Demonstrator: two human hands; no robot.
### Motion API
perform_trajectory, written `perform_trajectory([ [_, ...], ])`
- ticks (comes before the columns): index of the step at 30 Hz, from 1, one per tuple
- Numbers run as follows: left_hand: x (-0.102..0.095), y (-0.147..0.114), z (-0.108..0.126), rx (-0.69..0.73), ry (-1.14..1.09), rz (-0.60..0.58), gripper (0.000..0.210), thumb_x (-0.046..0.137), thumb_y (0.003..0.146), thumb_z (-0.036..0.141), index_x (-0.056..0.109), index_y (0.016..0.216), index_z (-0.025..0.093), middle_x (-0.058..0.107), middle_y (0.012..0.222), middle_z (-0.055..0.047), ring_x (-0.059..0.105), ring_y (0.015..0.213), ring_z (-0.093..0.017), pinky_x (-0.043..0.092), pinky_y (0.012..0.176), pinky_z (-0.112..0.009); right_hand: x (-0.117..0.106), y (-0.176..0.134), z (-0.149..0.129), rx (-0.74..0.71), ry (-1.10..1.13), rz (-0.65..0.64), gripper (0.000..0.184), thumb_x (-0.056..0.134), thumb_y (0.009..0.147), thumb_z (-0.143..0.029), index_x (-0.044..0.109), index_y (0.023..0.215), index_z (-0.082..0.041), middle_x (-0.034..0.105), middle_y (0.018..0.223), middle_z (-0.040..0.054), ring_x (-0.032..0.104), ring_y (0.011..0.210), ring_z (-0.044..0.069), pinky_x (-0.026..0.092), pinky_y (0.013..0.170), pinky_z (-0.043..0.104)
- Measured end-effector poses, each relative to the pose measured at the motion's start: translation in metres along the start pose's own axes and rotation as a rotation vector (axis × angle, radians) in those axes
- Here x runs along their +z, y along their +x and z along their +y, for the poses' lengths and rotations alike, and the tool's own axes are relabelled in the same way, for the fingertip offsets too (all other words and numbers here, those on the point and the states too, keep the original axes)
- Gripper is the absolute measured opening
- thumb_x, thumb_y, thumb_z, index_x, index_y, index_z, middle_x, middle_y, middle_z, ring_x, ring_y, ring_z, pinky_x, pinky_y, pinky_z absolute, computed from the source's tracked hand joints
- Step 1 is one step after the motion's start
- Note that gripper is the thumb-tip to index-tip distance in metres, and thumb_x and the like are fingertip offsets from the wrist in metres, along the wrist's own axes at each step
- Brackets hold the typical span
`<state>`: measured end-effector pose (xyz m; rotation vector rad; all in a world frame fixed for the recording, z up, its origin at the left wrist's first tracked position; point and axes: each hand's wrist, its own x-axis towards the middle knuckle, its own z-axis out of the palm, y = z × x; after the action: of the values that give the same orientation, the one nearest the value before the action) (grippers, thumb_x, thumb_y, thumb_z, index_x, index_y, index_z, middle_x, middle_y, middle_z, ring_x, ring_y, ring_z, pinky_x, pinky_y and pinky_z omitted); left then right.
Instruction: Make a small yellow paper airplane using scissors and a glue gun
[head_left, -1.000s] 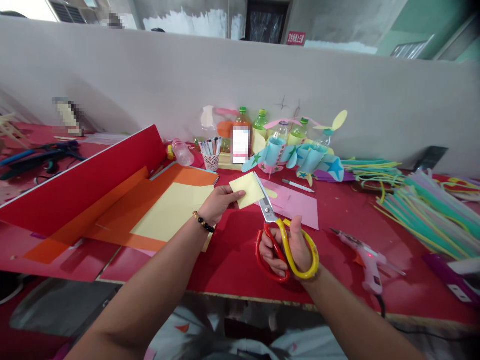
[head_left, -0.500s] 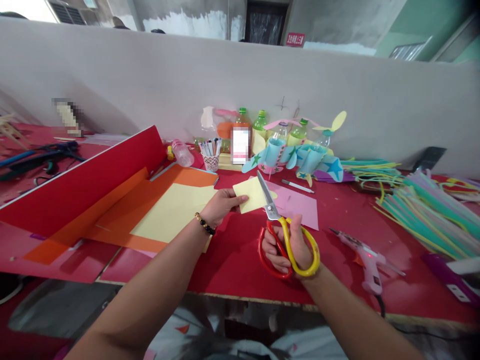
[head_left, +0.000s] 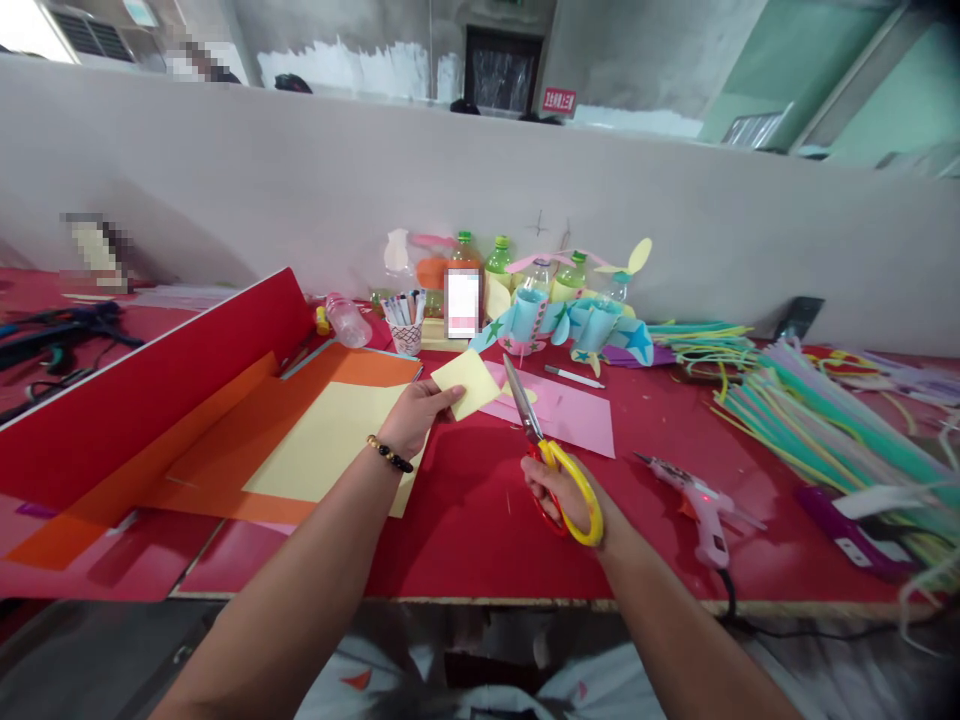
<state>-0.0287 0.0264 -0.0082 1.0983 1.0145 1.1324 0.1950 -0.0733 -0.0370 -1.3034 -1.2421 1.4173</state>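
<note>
Head view: left hand (head_left: pixel 412 417) extended, pinching paper (head_left: pixel 472 381)

craft workshop: scissors (head_left: pixel 531 420), glue gun (head_left: pixel 709 510), orange paper (head_left: pixel 352 368), red worktable (head_left: pixel 480 530)

One pair of scissors (head_left: pixel 529 416), one yellow paper square (head_left: pixel 471 384), one pink glue gun (head_left: pixel 706 508), one pen cup (head_left: pixel 406 339), one bracelet (head_left: pixel 389 455)

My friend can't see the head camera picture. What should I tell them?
A person's left hand holds a small pale yellow paper and the right hand holds red and yellow scissors beside it, over a red table. An orange sheet lies left, a pink sheet and pink glue gun right. Paper-decorated bottles and a pen cup stand behind.
</note>
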Motion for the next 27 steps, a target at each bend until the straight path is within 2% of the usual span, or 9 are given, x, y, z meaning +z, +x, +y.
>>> perform_trajectory([
  [4, 0.0, 0.001, -0.003, -0.025, 0.013, -0.031, 0.037, 0.079, 0.061, 0.039, 0.054, 0.052, 0.014, 0.053, 0.045, 0.001, 0.046, 0.041, -0.007, 0.036, 0.043, -0.02, 0.002, -0.02, 0.008, -0.062, -0.021, 0.118, 0.04, 0.059, 0.08, -0.052, 0.051, 0.063, -0.016, 0.043, 0.044, -0.0069, 0.034, 0.031, 0.004, 0.025, 0.032, 0.017],
  [7, -0.001, 0.003, -0.005, -0.039, 0.021, -0.046, 0.037, 0.078, 0.062, 0.041, 0.053, 0.053, 0.014, 0.055, 0.046, 0.0, 0.047, 0.041, -0.008, 0.036, 0.043, -0.021, 0.001, -0.044, 0.007, -0.077, -0.016, 0.2, 0.041, 0.055, 0.082, -0.053, 0.046, 0.06, -0.019, 0.035, 0.04, -0.0082, 0.028, 0.031, 0.005, 0.021, 0.032, 0.019],
  [9, -0.002, 0.004, -0.007, -0.041, 0.029, -0.052, 0.036, 0.078, 0.062, 0.041, 0.055, 0.055, 0.014, 0.055, 0.048, 0.0, 0.047, 0.041, -0.008, 0.036, 0.042, -0.021, -0.003, -0.059, 0.003, -0.127, -0.143, 0.293, 0.036, 0.06, 0.08, -0.048, 0.048, 0.061, -0.02, 0.039, 0.045, -0.006, 0.034, 0.036, 0.008, 0.025, 0.036, 0.022],
  [12, -0.002, 0.004, -0.006, -0.033, 0.045, -0.056, 0.034, 0.079, 0.06, 0.04, 0.057, 0.057, 0.013, 0.056, 0.049, 0.0, 0.047, 0.041, -0.008, 0.036, 0.042, -0.02, -0.014, -0.076, -0.001, -0.225, -0.522, 0.421, 0.028, 0.07, 0.071, -0.042, 0.052, 0.065, -0.021, 0.048, 0.054, -0.0023, 0.044, 0.049, 0.014, 0.033, 0.047, 0.026],
  [14, -0.002, 0.004, -0.005, -0.022, 0.055, -0.05, 0.034, 0.079, 0.059, 0.039, 0.057, 0.057, 0.013, 0.055, 0.048, 0.001, 0.047, 0.041, -0.008, 0.036, 0.042, -0.02, -0.02, -0.082, 0.0, -0.218, -0.809, 0.406, 0.025, 0.069, 0.069, -0.039, 0.052, 0.067, -0.022, 0.054, 0.061, 0.0003, 0.049, 0.056, 0.017, 0.035, 0.053, 0.029],
  [16, -0.001, 0.003, -0.005, -0.01, 0.063, -0.036, 0.035, 0.08, 0.057, 0.038, 0.056, 0.056, 0.014, 0.053, 0.046, 0.002, 0.047, 0.042, -0.007, 0.037, 0.044, -0.02, -0.022, -0.086, 0.003, -0.15, -1.041, 0.351, 0.02, 0.066, 0.072, -0.037, 0.054, 0.074, -0.021, 0.061, 0.071, 0.004, 0.056, 0.064, 0.021, 0.037, 0.059, 0.03],
  [19, -0.001, 0.004, -0.005, 0.005, 0.075, -0.008, 0.038, 0.081, 0.054, 0.04, 0.052, 0.053, 0.014, 0.051, 0.044, 0.003, 0.046, 0.041, -0.007, 0.037, 0.045, -0.02, -0.018, -0.089, 0.008, -0.118, -1.245, 0.282, 0.022, 0.062, 0.076, -0.036, 0.058, 0.088, -0.018, 0.064, 0.086, 0.0092, 0.06, 0.078, 0.025, 0.04, 0.065, 0.032],
  [23, -0.003, 0.006, -0.01, 0.009, 0.097, -0.004, 0.038, 0.082, 0.052, 0.039, 0.052, 0.054, 0.015, 0.052, 0.042, 0.003, 0.045, 0.04, -0.007, 0.036, 0.045, -0.02, -0.011, -0.085, 0.012, -0.323, -1.325, 0.257, 0.026, 0.054, 0.085, -0.034, 0.059, 0.104, -0.017, 0.06, 0.102, 0.013, 0.054, 0.098, 0.027, 0.043, 0.078, 0.035],
  [27, -0.003, 0.008, -0.015, 0.024, 0.123, 0.003, 0.039, 0.083, 0.051, 0.036, 0.051, 0.053, 0.015, 0.051, 0.041, 0.003, 0.044, 0.04, -0.007, 0.035, 0.044, -0.02, -0.011, -0.079, 0.02, -0.483, -1.202, 0.285, 0.032, 0.052, 0.088, -0.034, 0.058, 0.112, -0.014, 0.059, 0.103, 0.0137, 0.053, 0.098, 0.026, 0.043, 0.086, 0.038],
])
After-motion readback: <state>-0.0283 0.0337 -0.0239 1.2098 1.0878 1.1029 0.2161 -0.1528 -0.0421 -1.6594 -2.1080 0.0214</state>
